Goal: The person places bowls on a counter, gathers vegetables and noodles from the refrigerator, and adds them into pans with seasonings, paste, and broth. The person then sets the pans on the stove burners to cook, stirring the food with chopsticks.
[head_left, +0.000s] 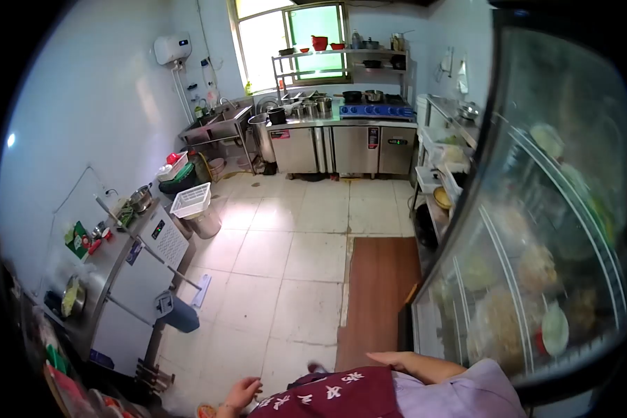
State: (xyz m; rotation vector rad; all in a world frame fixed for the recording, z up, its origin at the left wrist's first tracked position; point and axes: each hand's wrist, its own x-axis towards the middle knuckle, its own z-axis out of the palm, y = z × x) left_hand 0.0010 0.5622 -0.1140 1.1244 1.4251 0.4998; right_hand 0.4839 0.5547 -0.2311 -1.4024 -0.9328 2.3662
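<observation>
At the bottom of the head view, my left hand (243, 392) hangs low in front of my body, with its fingers loosely bent and nothing visible in them. My right hand (391, 359) is held out flat at waist height, with its fingers stretched and nothing in it. Between the hands is my dark red apron (331, 397) with white lettering. Nearest to my right hand is a glass-door refrigerator (522, 230), with bagged food (498, 320) and a pale green bowl (554, 329) behind the glass. Neither hand touches the refrigerator.
A brown mat (376, 299) lies on the tiled floor (258, 306) ahead. On the left stand a steel counter (122, 279), a grey bin (181, 312) and a white basket (191, 200). A sink (219, 125) and a blue stove (376, 110) are at the back.
</observation>
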